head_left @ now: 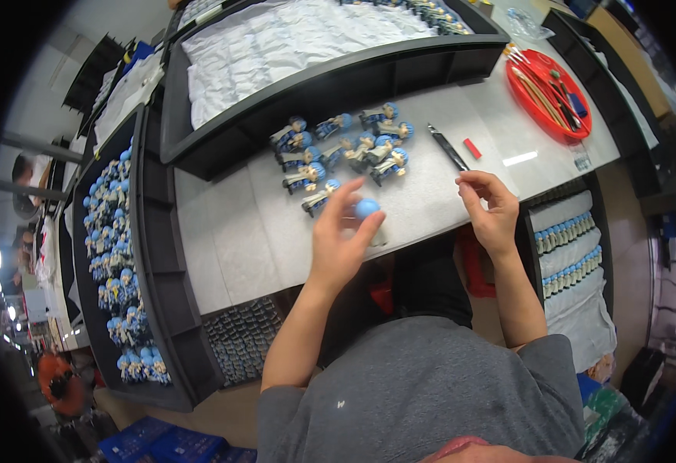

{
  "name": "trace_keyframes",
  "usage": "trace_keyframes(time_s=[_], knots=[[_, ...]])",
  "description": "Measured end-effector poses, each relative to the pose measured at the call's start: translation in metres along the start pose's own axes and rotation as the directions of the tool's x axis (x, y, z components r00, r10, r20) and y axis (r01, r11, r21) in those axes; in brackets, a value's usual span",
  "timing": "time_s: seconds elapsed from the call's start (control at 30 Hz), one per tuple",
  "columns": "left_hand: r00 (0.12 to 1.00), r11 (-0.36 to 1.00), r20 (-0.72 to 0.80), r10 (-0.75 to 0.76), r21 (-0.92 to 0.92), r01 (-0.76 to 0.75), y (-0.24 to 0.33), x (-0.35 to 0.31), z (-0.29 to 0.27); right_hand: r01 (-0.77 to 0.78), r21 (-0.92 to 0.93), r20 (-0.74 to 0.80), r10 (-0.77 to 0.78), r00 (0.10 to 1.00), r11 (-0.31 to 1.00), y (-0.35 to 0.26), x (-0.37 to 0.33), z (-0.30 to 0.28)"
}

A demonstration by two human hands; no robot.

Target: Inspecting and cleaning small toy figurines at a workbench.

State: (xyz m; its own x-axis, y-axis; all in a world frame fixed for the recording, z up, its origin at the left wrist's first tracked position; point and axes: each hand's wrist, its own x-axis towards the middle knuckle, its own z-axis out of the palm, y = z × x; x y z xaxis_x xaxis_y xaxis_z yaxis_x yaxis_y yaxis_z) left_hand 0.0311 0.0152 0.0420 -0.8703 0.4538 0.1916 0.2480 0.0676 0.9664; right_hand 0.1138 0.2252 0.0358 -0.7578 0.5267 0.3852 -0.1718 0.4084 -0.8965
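Around a small figurine with a round blue cap (pixel 367 208) curve the thumb and fingers of my left hand (pixel 339 239). They are smeared by motion, so whether they grip it is unclear. Part of its pale body shows below my thumb. My right hand (pixel 492 212) is held above the table's front, thumb and index finger pinched together; what lies between them is too small to make out. Just beyond those fingertips is the end of a slim black pen-like tool (pixel 447 147). Beside it lies a short red block (pixel 472 148). Several blue-capped figurines (pixel 304 177) lie in a loose group beyond my left hand.
A large black tray (pixel 338 65) lined with white cloth borders the table's far side. Another black tray of figurines (pixel 110 255) stands left. At the far right sits a red oval basin (pixel 535 100) with brushes and tools. Rows of figurines (pixel 565 235) stand in a lower tray at right.
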Motion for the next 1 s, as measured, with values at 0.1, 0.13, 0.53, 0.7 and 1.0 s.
trace_keyframes(time_s=[0.1, 0.13, 0.53, 0.7, 1.0], knots=[[0.965, 0.900, 0.126, -0.229, -0.350, 0.259, -0.009, 0.008, 0.001, -0.076, 0.129, 0.183, 0.052, 0.982, 0.989, -0.010, -0.012, 0.019], [0.940, 0.848, 0.202, -0.275, -0.411, 0.336, -0.013, 0.012, 0.001, -0.093, 0.141, 0.315, 0.044, 0.948, 0.986, -0.013, -0.015, 0.025], [0.928, 0.711, 0.171, -0.331, -0.602, 0.364, -0.030, 0.013, 0.001, 0.197, 0.157, 0.384, -0.243, 0.891, 0.968, -0.023, -0.015, 0.059], [0.941, 0.500, 0.167, -0.294, -0.812, 0.301, -0.030, 0.013, 0.001, -0.392, 0.493, 0.424, 0.179, 0.888, 0.777, -0.013, -0.017, 0.064], [0.952, 0.620, 0.094, -0.291, -0.739, 0.263, -0.038, 0.011, 0.003, -0.547, 0.444, 0.586, 0.231, 0.776, 0.710, 0.001, -0.014, 0.066]])
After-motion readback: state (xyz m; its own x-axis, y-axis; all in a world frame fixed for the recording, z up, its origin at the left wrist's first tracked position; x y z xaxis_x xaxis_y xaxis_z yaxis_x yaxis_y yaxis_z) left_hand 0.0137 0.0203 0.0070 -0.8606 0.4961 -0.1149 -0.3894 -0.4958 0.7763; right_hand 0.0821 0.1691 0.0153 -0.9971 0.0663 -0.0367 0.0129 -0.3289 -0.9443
